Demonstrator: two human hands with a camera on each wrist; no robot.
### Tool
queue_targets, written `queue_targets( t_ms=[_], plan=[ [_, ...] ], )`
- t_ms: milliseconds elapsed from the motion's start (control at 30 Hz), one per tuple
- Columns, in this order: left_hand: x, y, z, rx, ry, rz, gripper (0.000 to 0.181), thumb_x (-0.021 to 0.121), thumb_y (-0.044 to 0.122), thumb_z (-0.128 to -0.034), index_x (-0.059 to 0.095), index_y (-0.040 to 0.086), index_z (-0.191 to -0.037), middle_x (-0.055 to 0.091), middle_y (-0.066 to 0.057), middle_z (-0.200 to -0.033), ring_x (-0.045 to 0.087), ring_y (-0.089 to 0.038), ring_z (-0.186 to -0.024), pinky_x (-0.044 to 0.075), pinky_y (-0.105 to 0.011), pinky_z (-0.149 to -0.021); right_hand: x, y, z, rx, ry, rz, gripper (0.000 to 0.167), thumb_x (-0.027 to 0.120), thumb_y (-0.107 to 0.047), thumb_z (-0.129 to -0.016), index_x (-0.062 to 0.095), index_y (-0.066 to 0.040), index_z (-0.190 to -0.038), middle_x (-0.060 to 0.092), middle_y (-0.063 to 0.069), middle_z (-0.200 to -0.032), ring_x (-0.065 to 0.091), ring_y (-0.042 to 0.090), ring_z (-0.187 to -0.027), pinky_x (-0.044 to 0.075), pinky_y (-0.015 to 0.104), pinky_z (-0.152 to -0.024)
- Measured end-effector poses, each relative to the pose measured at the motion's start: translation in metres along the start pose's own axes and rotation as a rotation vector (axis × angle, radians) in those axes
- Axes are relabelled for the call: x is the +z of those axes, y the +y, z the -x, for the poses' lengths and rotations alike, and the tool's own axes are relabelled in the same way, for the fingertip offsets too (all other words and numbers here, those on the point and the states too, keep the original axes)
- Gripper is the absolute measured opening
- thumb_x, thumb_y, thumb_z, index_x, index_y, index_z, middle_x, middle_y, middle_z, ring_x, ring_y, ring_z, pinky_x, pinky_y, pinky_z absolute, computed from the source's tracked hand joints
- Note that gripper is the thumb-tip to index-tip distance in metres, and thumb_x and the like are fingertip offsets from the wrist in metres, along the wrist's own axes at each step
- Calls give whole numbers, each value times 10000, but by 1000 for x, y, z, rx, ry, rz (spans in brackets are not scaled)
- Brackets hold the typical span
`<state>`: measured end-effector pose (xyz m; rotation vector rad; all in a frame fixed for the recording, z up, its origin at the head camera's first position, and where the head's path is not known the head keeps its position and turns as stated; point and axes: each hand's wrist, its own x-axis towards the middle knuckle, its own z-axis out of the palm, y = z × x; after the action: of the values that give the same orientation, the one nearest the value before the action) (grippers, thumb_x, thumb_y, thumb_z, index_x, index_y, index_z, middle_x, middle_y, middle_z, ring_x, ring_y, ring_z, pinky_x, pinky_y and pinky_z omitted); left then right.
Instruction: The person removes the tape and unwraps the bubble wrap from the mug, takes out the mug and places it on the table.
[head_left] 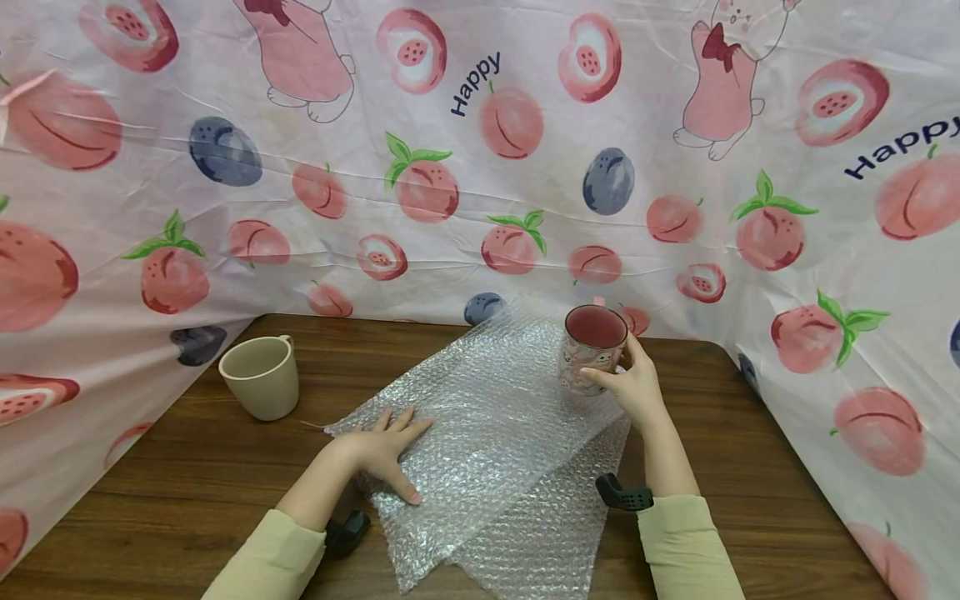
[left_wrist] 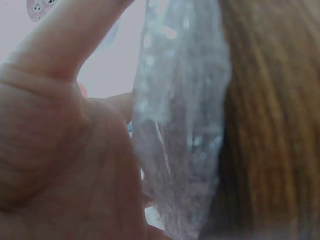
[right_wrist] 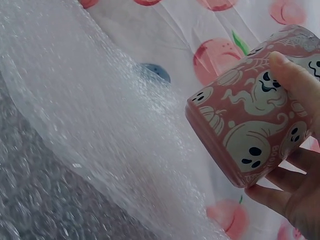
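Note:
A pink mug (head_left: 581, 367) printed with white ghosts and pumpkins is gripped by my right hand (head_left: 633, 383), thumb on the near side and fingers round the right. In the right wrist view, the mug (right_wrist: 255, 110) appears tilted, its base apart from the wrap. Under it spreads a sheet of clear bubble wrap (head_left: 480, 433), lying in overlapping layers. My left hand (head_left: 382, 454) rests on the wrap's left edge, fingers spread and straight. The left wrist view shows the palm (left_wrist: 65, 150) beside the raised wrap edge (left_wrist: 182, 115).
A beige mug (head_left: 262, 383) stands upright on the brown wooden table (head_left: 172, 492), left of the wrap. Behind and along the sides hangs a peach-patterned cloth (head_left: 465, 183). A black wrist device (head_left: 624, 493) sits by the right sleeve, with another (head_left: 347, 533) at the left.

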<state>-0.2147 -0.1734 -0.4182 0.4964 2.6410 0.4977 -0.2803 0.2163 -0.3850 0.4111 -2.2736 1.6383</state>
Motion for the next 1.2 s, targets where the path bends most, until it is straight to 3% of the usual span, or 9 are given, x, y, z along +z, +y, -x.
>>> queue_targets(
  t_ms=[533, 767, 1200],
  plan=[
    [1, -1, -1, -9, 6, 3, 1197, 832, 556, -630, 160, 192, -1551, -33, -170, -1582, -81, -457, -1397, 20, -768, -967, -27, 10, 6, 42, 103, 85, 814, 818, -234, -780, 385, -176, -1466, 488, 115, -1342, 480, 275, -1159, 449, 335, -850],
    [1, 0, 2, -1, 9, -9, 1191, 835, 545, -636, 168, 169, -1548, -11, -193, -1577, -66, -471, -1394, 33, -775, -960, -35, 8, 9, 40, 144, 83, 783, 819, -203, -781, 410, -143, -1446, 515, 134, -1288, 499, 209, -1072, 456, 170, -765],
    [0, 0, 0, -2, 0, -3, 1194, 832, 548, -637, 160, 170, -1550, -21, -193, -1577, -72, -479, -1390, 33, -779, -956, -54, 14, 14, 113, 215, 82, 793, 806, -255, -792, 390, -166, -1462, 491, 128, -1324, 474, 211, -1109, 456, 160, -754]
  ],
)
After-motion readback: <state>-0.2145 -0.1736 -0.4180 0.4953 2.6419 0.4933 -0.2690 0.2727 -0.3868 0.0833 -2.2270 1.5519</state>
